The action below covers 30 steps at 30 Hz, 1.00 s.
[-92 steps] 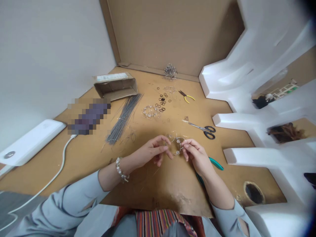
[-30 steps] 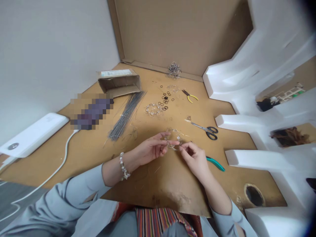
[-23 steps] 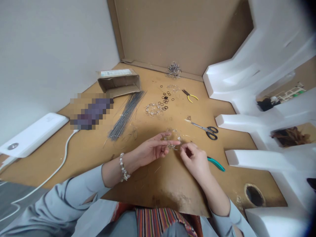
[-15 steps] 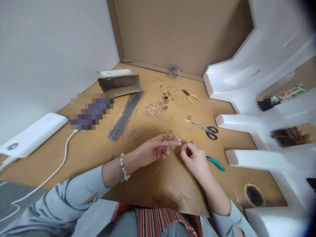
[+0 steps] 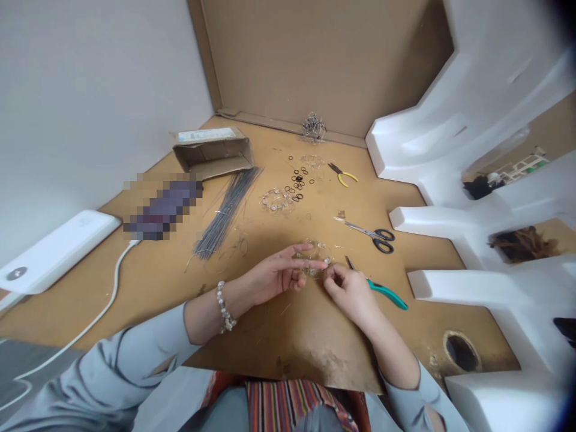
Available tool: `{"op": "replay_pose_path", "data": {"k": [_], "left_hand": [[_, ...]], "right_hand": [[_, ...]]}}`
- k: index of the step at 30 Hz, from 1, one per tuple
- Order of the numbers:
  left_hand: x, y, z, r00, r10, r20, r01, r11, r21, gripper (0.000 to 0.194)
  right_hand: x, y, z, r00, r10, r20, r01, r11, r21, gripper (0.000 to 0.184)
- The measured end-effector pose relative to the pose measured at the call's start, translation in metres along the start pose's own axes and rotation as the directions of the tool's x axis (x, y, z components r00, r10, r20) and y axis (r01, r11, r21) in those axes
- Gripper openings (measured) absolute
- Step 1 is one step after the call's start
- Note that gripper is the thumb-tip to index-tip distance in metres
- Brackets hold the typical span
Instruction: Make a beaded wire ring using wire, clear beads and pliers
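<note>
A thin wire ring with clear beads (image 5: 327,260) is held above the table between my two hands. My left hand (image 5: 279,271), with a beaded bracelet (image 5: 224,306) at its wrist, grips the ring's left side; its index finger stretches across the ring. My right hand (image 5: 353,294) pinches at the ring's lower right side, apparently on a fine wire end; the fingertips hide most of it. Teal-handled pliers (image 5: 389,294) lie just beside my right hand, partly covered by it. Black-handled scissors (image 5: 372,234) rest farther up on the right.
Beyond my hands lie another beaded wire ring (image 5: 275,201), small dark rings (image 5: 297,185), yellow-handled pliers (image 5: 344,176) and a tangled wire cluster (image 5: 314,128). Left are a grey wire bundle (image 5: 227,213), an open cardboard box (image 5: 213,153) and a white device (image 5: 58,249). White foam (image 5: 450,285) borders the right.
My left index finger has stretched across the ring, and my right hand has closed into a pinch lower down. The teal pliers show more now. The view has shifted slightly.
</note>
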State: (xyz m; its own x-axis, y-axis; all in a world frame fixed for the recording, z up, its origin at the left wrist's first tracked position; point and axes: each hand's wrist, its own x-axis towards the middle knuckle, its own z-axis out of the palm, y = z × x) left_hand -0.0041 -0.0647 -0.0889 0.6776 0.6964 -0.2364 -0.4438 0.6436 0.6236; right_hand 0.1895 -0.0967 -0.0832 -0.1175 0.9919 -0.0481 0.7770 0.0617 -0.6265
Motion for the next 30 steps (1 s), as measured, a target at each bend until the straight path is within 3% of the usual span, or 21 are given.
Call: {"op": "replay_pose_path", "data": {"k": [3,6,9,16,22,30], "left_hand": [[0.000,0.002,-0.001,1.000,-0.009,-0.018,0.009,1.000,-0.013,0.040],[0.000,0.004,-0.003,0.999,-0.006,-0.045,0.004,0.999,-0.042,0.037],[0.000,0.006,-0.004,0.998,0.001,-0.057,-0.006,0.997,-0.083,0.032],[0.000,0.005,-0.006,0.999,0.007,-0.048,-0.012,0.994,-0.110,0.029],[0.000,0.003,-0.003,0.999,0.000,-0.048,-0.005,0.995,-0.098,0.029],[0.000,0.002,-0.003,0.997,0.048,0.054,-0.045,0.998,-0.051,0.034]], "right_hand": [[0.000,0.004,0.001,0.998,0.002,0.060,-0.011,0.990,0.141,0.014],[0.000,0.006,0.003,0.994,0.018,0.108,-0.055,0.937,0.345,0.016],[0.001,0.006,0.004,0.992,0.036,0.125,-0.089,0.890,0.448,0.020],[0.001,0.004,0.006,0.990,0.046,0.133,-0.102,0.887,0.451,0.022],[0.001,-0.001,0.009,0.995,0.068,0.068,-0.092,0.894,0.438,0.020],[0.003,-0.001,0.010,0.994,0.110,0.001,-0.093,0.840,0.535,0.025]]}}
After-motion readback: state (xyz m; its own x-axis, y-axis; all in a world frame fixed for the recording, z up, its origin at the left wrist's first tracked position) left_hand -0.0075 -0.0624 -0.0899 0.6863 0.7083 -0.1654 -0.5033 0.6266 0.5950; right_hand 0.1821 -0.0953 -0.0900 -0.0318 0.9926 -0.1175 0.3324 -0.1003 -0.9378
